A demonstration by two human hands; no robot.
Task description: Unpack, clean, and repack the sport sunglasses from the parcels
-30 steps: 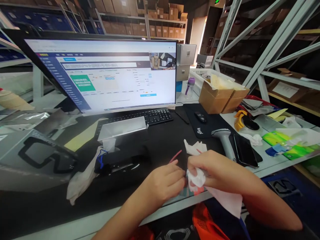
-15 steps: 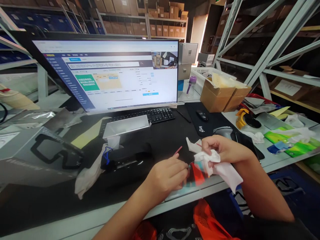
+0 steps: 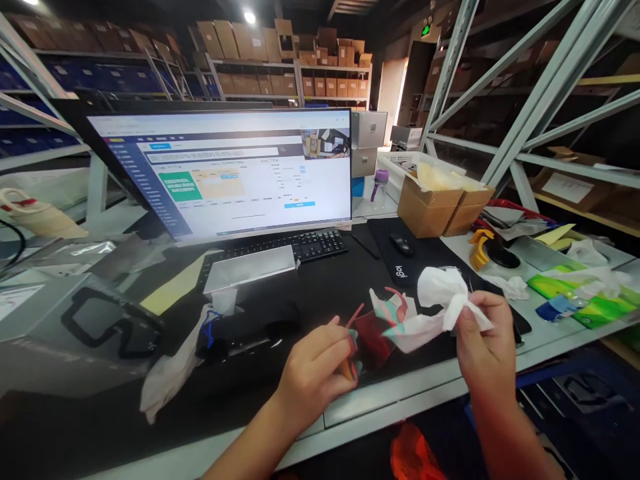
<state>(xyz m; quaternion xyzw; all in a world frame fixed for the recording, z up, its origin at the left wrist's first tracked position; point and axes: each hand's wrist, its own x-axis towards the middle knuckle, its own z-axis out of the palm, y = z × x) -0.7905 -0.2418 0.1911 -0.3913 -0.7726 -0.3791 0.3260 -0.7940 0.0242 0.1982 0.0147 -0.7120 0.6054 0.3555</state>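
My left hand [image 3: 313, 373] is closed on a pair of red-lensed glasses [image 3: 373, 330] held just above the black desk mat [image 3: 320, 287]. One thin red arm of the glasses sticks up beside my fingers. My right hand [image 3: 483, 340] is closed on a crumpled white tissue [image 3: 443, 297], lifted to the right of the glasses. The tissue's tail hangs down to the lens. Another white wipe [image 3: 385, 305] lies on the mat behind the glasses.
A monitor [image 3: 227, 170] and keyboard [image 3: 300, 243] stand behind. A mouse [image 3: 401, 245], an open cardboard box [image 3: 440, 197], green packets [image 3: 575, 293] and a yellow tape holder [image 3: 480, 247] are at the right. A grey goggles box [image 3: 65, 320] and black case [image 3: 250, 327] lie left.
My right hand has pulled the tissue up and to the right, off the glasses. The red lens is now uncovered in my left hand. The view has tilted up.
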